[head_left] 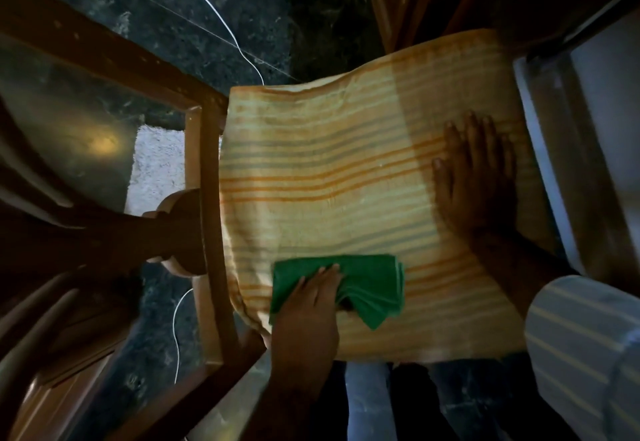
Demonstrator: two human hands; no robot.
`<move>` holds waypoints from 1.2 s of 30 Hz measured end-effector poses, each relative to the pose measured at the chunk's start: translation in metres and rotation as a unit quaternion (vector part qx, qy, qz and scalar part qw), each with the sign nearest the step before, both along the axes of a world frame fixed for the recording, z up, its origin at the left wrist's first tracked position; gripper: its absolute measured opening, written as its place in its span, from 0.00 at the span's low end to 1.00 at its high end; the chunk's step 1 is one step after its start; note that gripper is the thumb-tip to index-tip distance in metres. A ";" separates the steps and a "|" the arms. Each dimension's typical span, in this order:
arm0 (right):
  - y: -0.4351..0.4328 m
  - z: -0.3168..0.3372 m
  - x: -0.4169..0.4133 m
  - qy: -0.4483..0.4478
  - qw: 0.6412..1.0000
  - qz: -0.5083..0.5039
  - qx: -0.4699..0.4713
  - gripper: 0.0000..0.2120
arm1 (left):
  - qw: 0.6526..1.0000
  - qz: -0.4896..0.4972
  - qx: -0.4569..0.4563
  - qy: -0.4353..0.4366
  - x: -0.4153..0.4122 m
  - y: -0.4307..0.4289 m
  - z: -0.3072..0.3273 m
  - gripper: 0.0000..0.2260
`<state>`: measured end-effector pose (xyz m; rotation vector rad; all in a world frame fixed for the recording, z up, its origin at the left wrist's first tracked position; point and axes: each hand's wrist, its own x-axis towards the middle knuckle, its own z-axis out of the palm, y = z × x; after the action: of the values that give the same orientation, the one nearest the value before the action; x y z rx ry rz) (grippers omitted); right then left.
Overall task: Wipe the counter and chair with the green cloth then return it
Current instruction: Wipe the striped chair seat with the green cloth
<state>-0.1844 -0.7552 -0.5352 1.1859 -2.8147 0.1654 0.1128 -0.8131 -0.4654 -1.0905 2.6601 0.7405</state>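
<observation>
A folded green cloth [374, 285] lies on the near part of a chair seat covered with a yellow and orange striped towel [329, 170]. My left hand [311, 302] grips the cloth's left side, fingers on top and thumb tucked under the folds. Flat on the right part of the striped seat rests my right hand [476, 177], its fingers spread and nothing in it. The chair's brown wooden frame [207, 233] runs along the seat's left edge.
A glass-topped wooden table [69, 136] stands to the left. A white cable [225, 21] trails over the dark marble floor. A pale rug [156, 163] shows under the glass. A grey-white object [588, 150] borders the seat on the right.
</observation>
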 end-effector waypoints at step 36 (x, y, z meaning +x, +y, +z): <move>-0.001 -0.005 -0.001 -0.019 1.000 0.000 -0.010 0.26 | 0.968 0.143 -0.077 0.193 -0.136 -0.127 -0.003 0.19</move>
<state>-0.1856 -0.7558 -0.5399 1.1904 -2.8379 0.2171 -0.0235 -0.9403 -0.4684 -1.5359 2.9560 0.8891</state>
